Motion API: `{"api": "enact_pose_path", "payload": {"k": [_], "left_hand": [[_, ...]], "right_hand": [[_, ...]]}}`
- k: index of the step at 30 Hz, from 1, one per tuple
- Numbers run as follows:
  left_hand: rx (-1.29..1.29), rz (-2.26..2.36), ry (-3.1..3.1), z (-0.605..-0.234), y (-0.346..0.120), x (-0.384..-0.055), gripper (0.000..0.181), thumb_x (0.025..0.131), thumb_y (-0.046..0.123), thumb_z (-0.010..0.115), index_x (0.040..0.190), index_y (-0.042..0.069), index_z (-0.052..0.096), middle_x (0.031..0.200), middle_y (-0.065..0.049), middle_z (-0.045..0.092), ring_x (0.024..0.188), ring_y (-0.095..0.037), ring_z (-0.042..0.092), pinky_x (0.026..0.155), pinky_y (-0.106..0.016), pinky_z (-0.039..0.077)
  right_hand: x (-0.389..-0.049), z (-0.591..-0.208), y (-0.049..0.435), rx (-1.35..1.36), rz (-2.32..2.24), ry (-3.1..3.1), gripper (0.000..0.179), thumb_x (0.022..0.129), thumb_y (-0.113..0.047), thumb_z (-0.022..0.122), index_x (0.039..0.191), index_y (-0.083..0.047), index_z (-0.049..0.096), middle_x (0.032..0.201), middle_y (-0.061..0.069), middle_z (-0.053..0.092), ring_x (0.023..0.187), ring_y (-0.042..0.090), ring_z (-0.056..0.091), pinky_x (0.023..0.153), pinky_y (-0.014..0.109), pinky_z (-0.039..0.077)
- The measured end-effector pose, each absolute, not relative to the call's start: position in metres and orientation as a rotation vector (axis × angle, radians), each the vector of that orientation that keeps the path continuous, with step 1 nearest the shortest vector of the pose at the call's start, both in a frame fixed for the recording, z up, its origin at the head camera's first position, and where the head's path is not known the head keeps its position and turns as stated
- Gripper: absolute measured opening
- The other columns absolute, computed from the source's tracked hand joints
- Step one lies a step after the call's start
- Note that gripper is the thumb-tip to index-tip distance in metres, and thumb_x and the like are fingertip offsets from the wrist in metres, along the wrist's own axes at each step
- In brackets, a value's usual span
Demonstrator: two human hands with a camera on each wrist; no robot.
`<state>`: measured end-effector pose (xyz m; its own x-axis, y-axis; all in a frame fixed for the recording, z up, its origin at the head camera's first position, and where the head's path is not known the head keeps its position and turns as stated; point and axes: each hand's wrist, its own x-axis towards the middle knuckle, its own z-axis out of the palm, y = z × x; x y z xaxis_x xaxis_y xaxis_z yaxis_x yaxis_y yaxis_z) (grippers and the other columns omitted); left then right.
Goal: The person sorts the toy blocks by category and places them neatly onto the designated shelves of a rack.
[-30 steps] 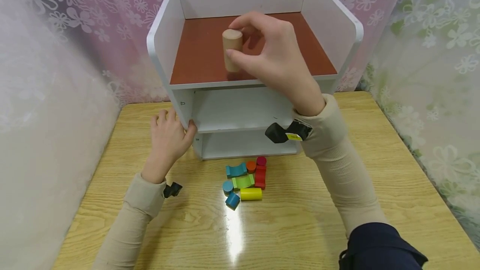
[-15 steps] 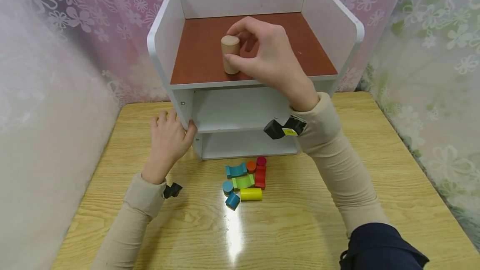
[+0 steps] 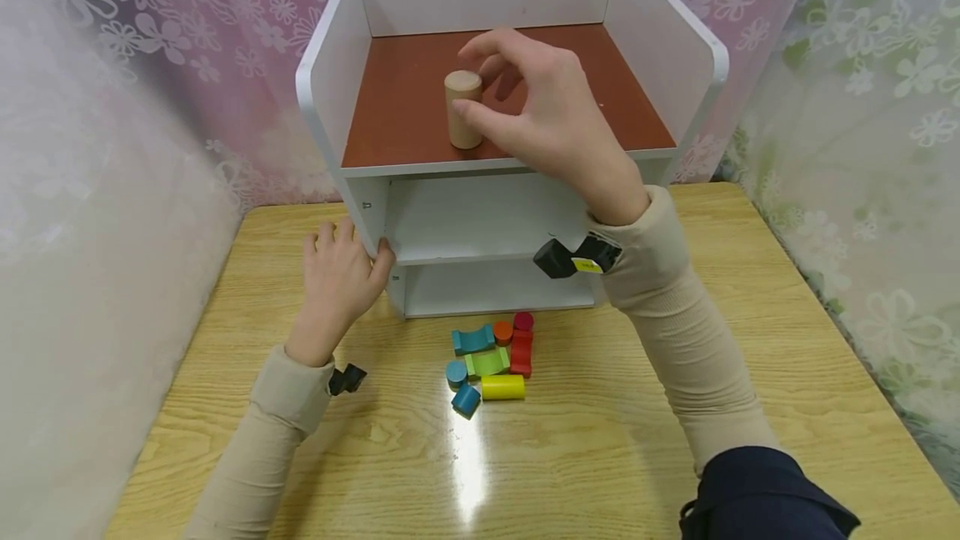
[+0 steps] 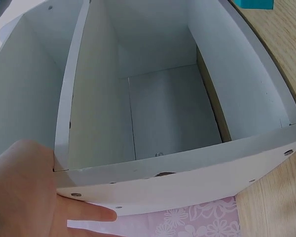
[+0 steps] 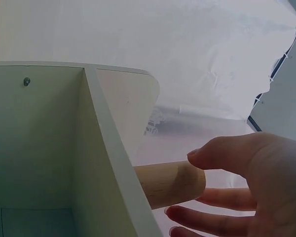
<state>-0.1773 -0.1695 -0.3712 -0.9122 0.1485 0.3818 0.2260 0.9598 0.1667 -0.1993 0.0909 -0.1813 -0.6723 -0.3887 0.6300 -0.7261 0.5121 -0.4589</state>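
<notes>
A plain wooden cylinder block (image 3: 463,119) stands upright on the brown top (image 3: 405,98) of a white shelf unit (image 3: 480,257), near its front edge. My right hand (image 3: 551,102) is around it, thumb at the near side and index finger lifted above it. In the right wrist view the thumb is at the upper end of the wooden cylinder (image 5: 167,185), the other fingers loosely spread below. My left hand (image 3: 339,277) holds the unit's left side panel, thumb at the front edge. In the left wrist view its fingers lie along the panel's outer face (image 4: 177,190).
Several coloured blocks lie on the wooden table (image 3: 600,457) before the unit: a yellow cylinder (image 3: 502,387), a green arch (image 3: 487,362), a red arch (image 3: 521,354) and a teal arch (image 3: 473,341) among them. White walls rise around the unit's top. Flowered curtains hang behind.
The wooden cylinder has come down onto the brown top. My right hand's index finger has since lifted from it, and the hand has shifted slightly up and right. The left hand stays put.
</notes>
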Motion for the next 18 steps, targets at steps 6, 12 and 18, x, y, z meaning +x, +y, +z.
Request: {"api": "enact_pose_path", "payload": {"k": [6,12,18], "left_hand": [[-0.276,-0.294,-2.729,-0.372,-0.169,-0.178,0.051,0.095,0.042,0.029,0.126,0.009,0.053,0.112,-0.017,0.056,0.096,-0.042,0.046,0.084,-0.056,0.032],[-0.274,-0.294,-2.737,-0.371,-0.169,-0.178,0.051,0.095,0.041,0.029,0.127,0.01,0.053,0.113,-0.016,0.055,0.097,-0.042,0.046,0.085,-0.056,0.032],[-0.269,-0.292,-2.744,-0.371,-0.168,-0.178,0.052,0.095,0.041,0.029,0.128,0.008,0.052,0.113,-0.017,0.055,0.096,-0.042,0.046,0.084,-0.055,0.032]], "right_hand": [[-0.195,-0.178,0.096,0.914,0.994,-2.216,0.031,0.085,-0.021,0.065,0.112,-0.007,0.064,0.095,0.004,0.065,0.083,0.012,0.058,0.079,0.027,0.045],[-0.187,-0.178,0.102,0.97,0.938,-2.045,0.029,0.086,-0.021,0.064,0.109,-0.003,0.065,0.092,0.008,0.065,0.084,0.015,0.059,0.078,0.027,0.045],[-0.175,-0.181,0.104,1.014,0.902,-1.895,0.021,0.086,-0.015,0.062,0.099,0.0,0.067,0.08,0.009,0.063,0.074,0.014,0.057,0.069,0.026,0.044]]}}
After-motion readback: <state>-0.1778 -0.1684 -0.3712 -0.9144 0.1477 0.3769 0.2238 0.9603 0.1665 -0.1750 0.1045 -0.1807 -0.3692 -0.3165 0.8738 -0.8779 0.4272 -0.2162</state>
